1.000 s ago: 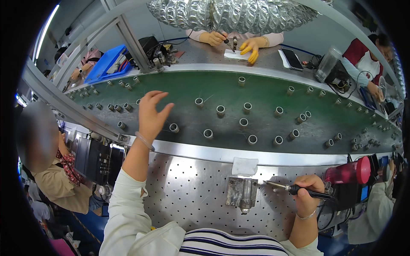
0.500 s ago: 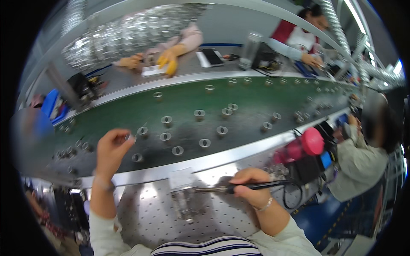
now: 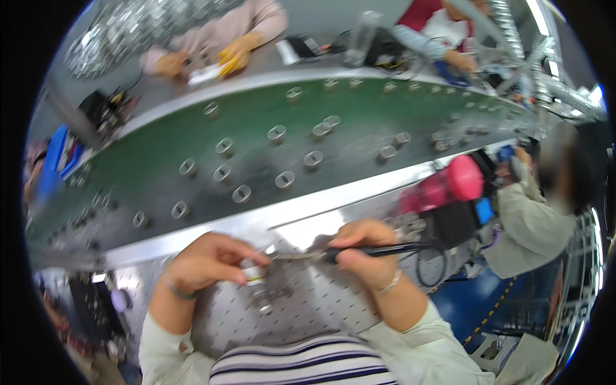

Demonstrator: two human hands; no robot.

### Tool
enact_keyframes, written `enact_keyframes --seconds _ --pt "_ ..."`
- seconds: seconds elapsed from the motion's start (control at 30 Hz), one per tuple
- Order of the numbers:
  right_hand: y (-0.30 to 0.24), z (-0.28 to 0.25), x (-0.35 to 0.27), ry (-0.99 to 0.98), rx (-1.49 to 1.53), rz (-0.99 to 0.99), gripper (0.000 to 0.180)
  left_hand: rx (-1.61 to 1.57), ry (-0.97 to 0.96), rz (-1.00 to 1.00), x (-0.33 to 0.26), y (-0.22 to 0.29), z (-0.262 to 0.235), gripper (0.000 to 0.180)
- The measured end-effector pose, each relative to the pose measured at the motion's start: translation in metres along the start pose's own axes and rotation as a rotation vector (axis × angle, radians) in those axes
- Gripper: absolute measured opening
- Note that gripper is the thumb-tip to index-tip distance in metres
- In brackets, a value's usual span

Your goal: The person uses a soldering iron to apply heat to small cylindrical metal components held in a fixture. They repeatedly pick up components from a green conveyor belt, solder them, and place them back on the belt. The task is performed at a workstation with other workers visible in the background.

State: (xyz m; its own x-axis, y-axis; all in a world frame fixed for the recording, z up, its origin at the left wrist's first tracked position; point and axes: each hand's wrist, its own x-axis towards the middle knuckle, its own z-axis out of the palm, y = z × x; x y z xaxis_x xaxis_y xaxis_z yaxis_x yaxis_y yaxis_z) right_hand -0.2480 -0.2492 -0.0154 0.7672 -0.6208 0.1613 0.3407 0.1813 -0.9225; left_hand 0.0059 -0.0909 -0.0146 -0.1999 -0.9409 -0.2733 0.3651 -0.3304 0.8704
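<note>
My right hand (image 3: 369, 251) grips a soldering iron (image 3: 403, 248) by its black handle. Its thin metal shaft points left, the tip close to the fingers of my left hand. My left hand (image 3: 212, 262) is bent over a small shiny fixture (image 3: 262, 300) on the perforated metal worktop (image 3: 324, 298). Its thumb and forefinger close around a small whitish part (image 3: 252, 269) at the fixture's top; blur hides its exact kind. Glare and blur also hide where the iron's tip touches.
Beyond the worktop's metal edge runs a green conveyor belt (image 3: 359, 151) with several small round cup-like parts (image 3: 241, 194). A pink bottle (image 3: 463, 183) and dark boxes stand at right, near the iron's cord (image 3: 418, 269). Co-workers sit across the belt and at right.
My left hand has come from above the belt, down and right to the fixture. The iron stays in my right hand, slightly higher in view. The whole view has shifted.
</note>
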Motion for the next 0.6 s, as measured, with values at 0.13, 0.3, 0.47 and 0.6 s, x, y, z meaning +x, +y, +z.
enact_keyframes --seconds 0.13,0.3,0.47,0.6 --pt "0.005 0.001 -0.005 0.01 0.073 -0.102 0.015 -0.198 -0.133 0.045 -0.002 -0.002 0.004 0.073" --pt "0.007 -0.002 -0.003 -0.111 0.048 -0.128 0.015 -0.199 0.063 0.09 -0.009 -0.008 0.016 0.067" --pt "0.008 -0.001 -0.004 -0.139 -0.003 -0.116 0.015 -0.087 0.099 0.066 -0.008 -0.012 0.021 0.046" --pt "0.007 0.003 -0.003 -0.152 0.002 -0.111 0.016 -0.222 0.189 0.126 -0.006 -0.007 0.031 0.041"
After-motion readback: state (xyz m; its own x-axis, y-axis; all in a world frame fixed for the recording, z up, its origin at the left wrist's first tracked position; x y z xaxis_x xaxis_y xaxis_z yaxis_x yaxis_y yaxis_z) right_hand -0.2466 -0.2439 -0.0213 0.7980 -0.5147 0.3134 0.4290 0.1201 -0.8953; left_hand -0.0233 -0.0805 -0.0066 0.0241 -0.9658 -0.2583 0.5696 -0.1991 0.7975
